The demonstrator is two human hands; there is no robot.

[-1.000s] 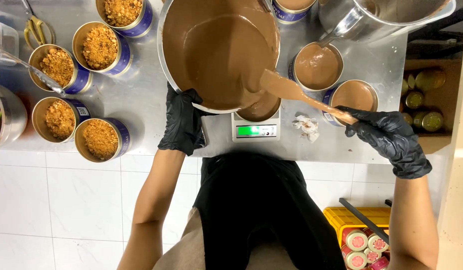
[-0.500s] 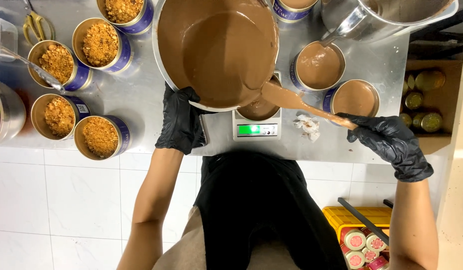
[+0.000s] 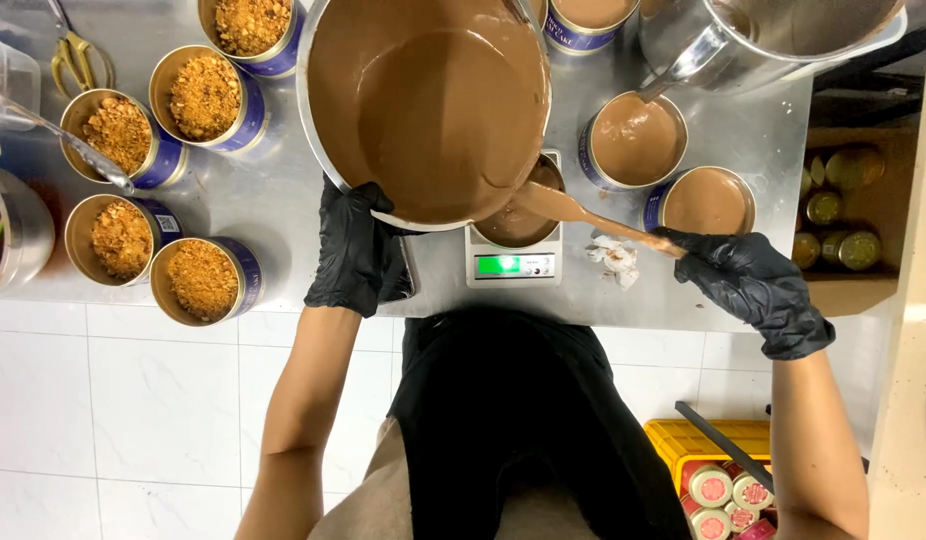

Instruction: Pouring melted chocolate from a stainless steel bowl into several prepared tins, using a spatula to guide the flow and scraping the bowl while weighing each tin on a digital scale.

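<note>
One wooden spatula point(image 3: 593, 216), blade up-left toward tilted bowl point(image 3: 433, 100)

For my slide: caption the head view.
Left hand tilts bowl of brown batter; right hand scrapes with spatula.

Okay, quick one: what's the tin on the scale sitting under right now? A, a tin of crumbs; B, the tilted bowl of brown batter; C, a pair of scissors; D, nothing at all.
B: the tin on the scale sits under the lip of the tilted bowl, which the left hand holds while the right hand works a spatula at the rim.
</note>
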